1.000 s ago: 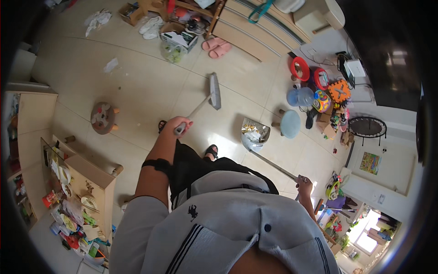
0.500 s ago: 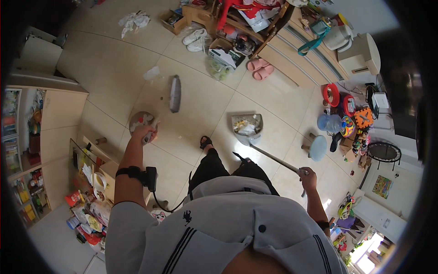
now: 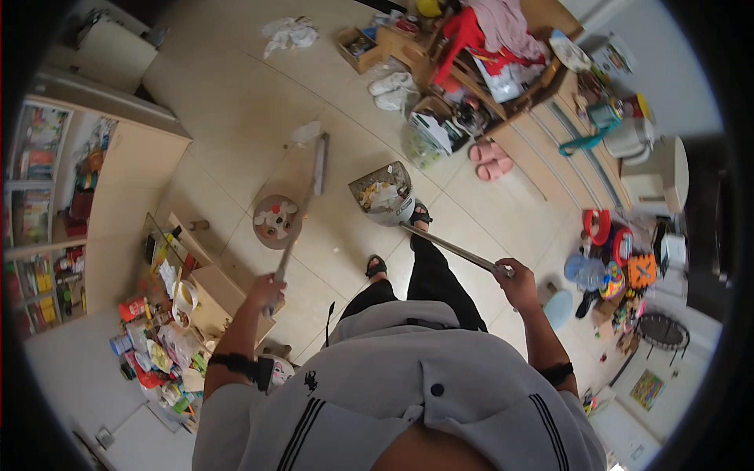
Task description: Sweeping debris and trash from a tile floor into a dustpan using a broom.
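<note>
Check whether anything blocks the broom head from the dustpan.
Nothing visible does: only floor shows between the broom head and the dustpan. The stool is to the head's left, and the white scrap lies by its far end, both off that line.

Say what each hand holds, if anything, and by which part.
The left hand holds the broom near the top of its handle; the right hand holds the dustpan near the top of its handle.
</note>
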Available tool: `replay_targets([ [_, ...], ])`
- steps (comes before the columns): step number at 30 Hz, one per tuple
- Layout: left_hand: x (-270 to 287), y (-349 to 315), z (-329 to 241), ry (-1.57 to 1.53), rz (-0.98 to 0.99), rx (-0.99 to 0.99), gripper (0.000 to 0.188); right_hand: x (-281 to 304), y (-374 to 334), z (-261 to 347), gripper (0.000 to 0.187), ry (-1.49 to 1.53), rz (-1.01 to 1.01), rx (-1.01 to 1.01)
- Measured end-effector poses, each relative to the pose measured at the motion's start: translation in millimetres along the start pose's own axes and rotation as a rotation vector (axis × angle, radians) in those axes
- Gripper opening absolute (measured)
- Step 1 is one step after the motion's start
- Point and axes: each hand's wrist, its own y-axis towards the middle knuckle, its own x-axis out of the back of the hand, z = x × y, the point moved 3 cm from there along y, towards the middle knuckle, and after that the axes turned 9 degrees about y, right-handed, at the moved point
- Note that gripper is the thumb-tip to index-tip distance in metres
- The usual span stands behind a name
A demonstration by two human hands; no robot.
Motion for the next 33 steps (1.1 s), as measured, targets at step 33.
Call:
replay_targets([
  [33, -214.1, -39.6, -26.4, -1.440, -0.042, 0.671, 0.012, -85.7, 376.1, 278.8, 0.022, -0.215, 0.375, 0.316],
])
